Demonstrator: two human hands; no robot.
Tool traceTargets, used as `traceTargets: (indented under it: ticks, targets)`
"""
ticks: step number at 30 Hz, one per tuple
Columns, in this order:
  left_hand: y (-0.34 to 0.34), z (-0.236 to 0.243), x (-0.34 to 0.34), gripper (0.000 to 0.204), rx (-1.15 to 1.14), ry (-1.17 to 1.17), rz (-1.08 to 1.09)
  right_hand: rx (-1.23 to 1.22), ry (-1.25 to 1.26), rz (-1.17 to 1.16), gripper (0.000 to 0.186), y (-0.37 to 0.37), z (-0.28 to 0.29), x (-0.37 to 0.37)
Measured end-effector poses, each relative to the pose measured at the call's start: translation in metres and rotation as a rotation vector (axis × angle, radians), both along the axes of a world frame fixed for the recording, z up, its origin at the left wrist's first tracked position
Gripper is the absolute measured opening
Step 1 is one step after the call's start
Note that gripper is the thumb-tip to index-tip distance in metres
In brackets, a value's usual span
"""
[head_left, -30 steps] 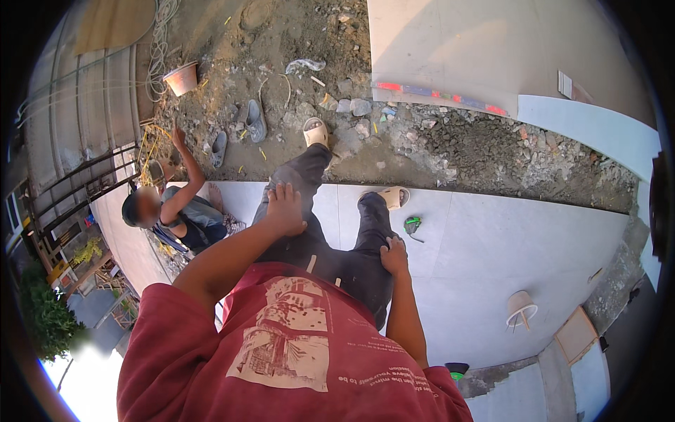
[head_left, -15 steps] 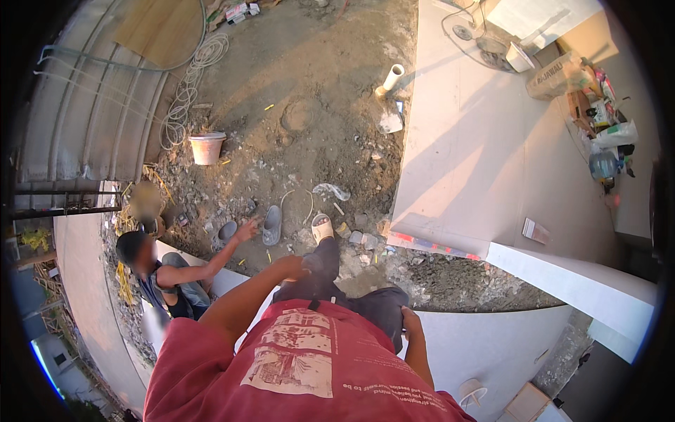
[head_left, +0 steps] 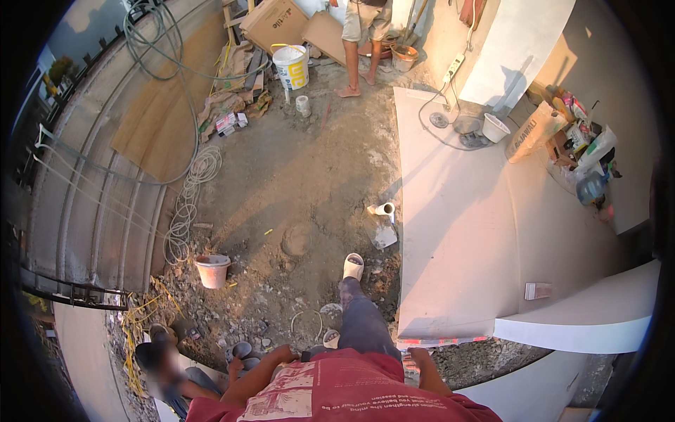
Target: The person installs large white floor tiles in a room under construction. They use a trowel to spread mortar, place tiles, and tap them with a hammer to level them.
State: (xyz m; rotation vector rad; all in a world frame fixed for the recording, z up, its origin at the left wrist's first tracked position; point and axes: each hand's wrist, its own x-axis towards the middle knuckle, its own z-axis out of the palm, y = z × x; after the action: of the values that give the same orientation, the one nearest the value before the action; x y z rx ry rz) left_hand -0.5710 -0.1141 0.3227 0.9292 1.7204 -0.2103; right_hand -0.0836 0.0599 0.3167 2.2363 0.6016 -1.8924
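I stand on rough dirt, one white slide sandal (head_left: 354,266) out ahead and the other sandal (head_left: 331,339) by my shirt hem. My left hand (head_left: 285,354) hangs beside the hem, nearest my dark trousers (head_left: 368,320). My right hand (head_left: 420,357) hangs at my other side, near the red-patterned edge of the pale slab. Nothing shows in either hand; the fingers are too small and turned away to read. To the left of my left hand, a crouching person (head_left: 172,373) reaches an arm toward grey clogs (head_left: 242,349).
A dusty bucket (head_left: 212,271) stands at left, below a coiled pale hose (head_left: 184,218). A white pipe stub (head_left: 384,209) rises beside the raised slab (head_left: 457,246). Farther off are a white-yellow bucket (head_left: 290,68), cardboard boxes (head_left: 275,24) and another person's bare legs (head_left: 354,60).
My view has tilted up and forward, bringing the far bucket, boxes and another person's legs into sight. One foot has stepped forward. Both my hands now show lower in the picture.
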Motion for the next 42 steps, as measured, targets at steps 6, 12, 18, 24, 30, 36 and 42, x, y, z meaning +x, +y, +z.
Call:
traceTargets:
  ticks: [6, 12, 18, 24, 30, 36, 42]
  targets:
    - [0.105, -0.052, -0.123, 0.042, 0.313, -0.039, -0.578, -0.169, -0.001, -0.207, 0.037, 0.104, -0.061, -0.055]
    - [0.337, 0.043, -0.183, 0.042, 0.105, 0.098, 0.493, 0.271, 0.077, -0.160, 0.033, 0.369, -0.003, -0.115]
    - [0.460, 0.030, -0.261, 0.033, 0.315, -0.112, 0.903, 0.598, 0.120, -0.125, 0.033, 0.581, 0.072, -0.199]
    - [0.513, -0.003, -0.342, 0.031, -0.062, -0.057, 1.018, 0.428, -0.001, -0.316, 0.024, 0.627, 0.030, -0.252]
    - [0.660, 0.032, -0.446, 0.026, 0.005, 0.067, 1.023, 0.063, -0.023, -0.484, 0.041, 0.560, -0.032, -0.297]
    - [0.839, 0.021, -0.526, 0.032, 0.007, 0.049, 0.681, 0.111, -0.038, -0.527, 0.035, 0.626, -0.039, -0.348]
    - [1.009, 0.022, -0.490, 0.031, 0.080, -0.049, 0.506, 0.149, -0.068, -0.470, 0.031, 0.781, -0.020, -0.373]
